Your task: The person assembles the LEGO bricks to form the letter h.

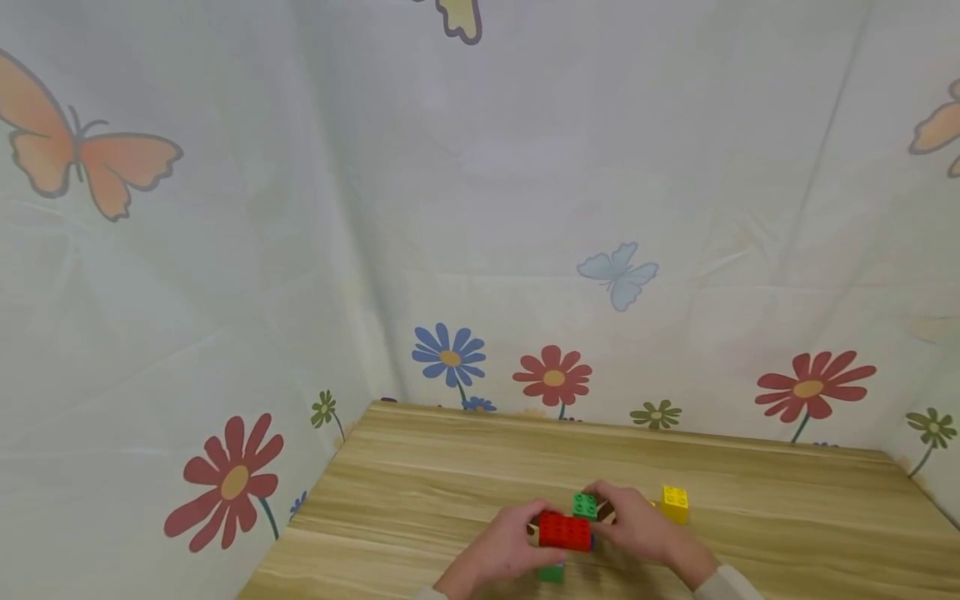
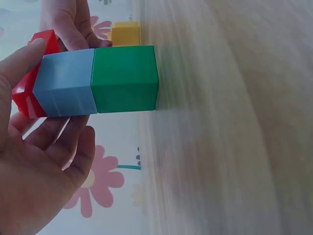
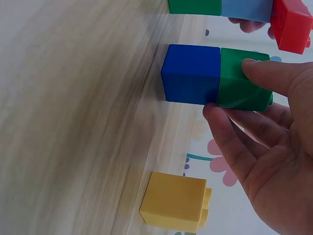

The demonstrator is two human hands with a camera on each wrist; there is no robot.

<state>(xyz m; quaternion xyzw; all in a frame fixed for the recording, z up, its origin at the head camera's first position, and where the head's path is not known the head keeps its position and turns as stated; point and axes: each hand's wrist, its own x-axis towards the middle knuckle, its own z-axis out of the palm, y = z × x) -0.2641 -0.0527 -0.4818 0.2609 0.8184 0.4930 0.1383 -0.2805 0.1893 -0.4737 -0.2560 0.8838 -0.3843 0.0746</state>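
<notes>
My left hand (image 1: 504, 546) grips a long red brick (image 1: 566, 532) with thumb and fingers. The red brick tops a stack with a light blue brick (image 2: 66, 83) in the middle and a green brick (image 2: 125, 79) at the bottom. My right hand (image 1: 636, 525) holds a second stack, its thumb on the upper green brick (image 3: 244, 78) and fingers on the other side. Beneath that green brick is a dark blue brick (image 3: 191, 73). Both stacks stand upright, close together, at the tabletop. Whether the two stacks touch is hard to tell.
A yellow brick (image 1: 675, 504) stands on the wooden table (image 1: 420, 475) just right of my right hand. Pale curtains (image 1: 525, 208) printed with flowers and butterflies hang behind the table and along its sides.
</notes>
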